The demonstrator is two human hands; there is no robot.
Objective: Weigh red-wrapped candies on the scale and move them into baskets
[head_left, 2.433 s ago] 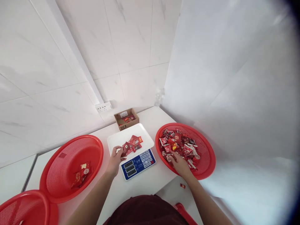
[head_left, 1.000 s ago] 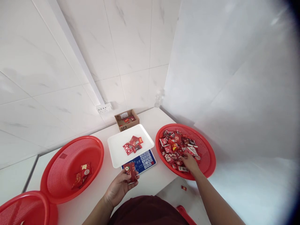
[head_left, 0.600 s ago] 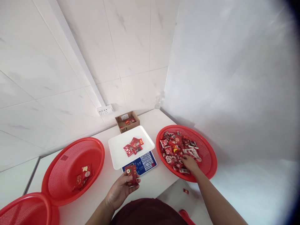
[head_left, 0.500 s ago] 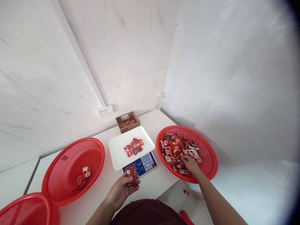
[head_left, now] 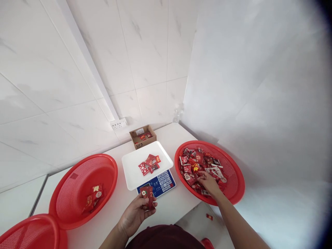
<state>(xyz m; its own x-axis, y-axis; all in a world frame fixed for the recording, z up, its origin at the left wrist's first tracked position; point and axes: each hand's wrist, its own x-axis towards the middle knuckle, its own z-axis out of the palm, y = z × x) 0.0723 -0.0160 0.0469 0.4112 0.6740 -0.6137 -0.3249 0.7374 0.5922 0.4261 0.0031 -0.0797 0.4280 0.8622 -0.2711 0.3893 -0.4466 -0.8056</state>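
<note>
My left hand (head_left: 137,212) is closed around red candy packets (head_left: 147,197), held in front of the scale; how many are stacked there I cannot tell. My right hand (head_left: 210,183) reaches into the right red basket (head_left: 235,180), its fingertips pinched at a red packet (head_left: 190,178) among many similar red and white wrapped packets. Between the hands stands a digital scale (head_left: 166,183) with a blue keypad. On its white tray (head_left: 132,169) lie several red packets (head_left: 151,160).
Left of the scale, a red basket (head_left: 85,166) holds a few red packets (head_left: 94,197). Another red basket (head_left: 26,230) sits at the lower left. Behind the scale is a small cardboard box (head_left: 146,141) with packets inside. One packet (head_left: 209,217) lies on the floor.
My right hand has shifted slightly left within the basket, its fingers now at a packet nearer the basket's left side. My left hand keeps its packets. The view has moved slightly.
</note>
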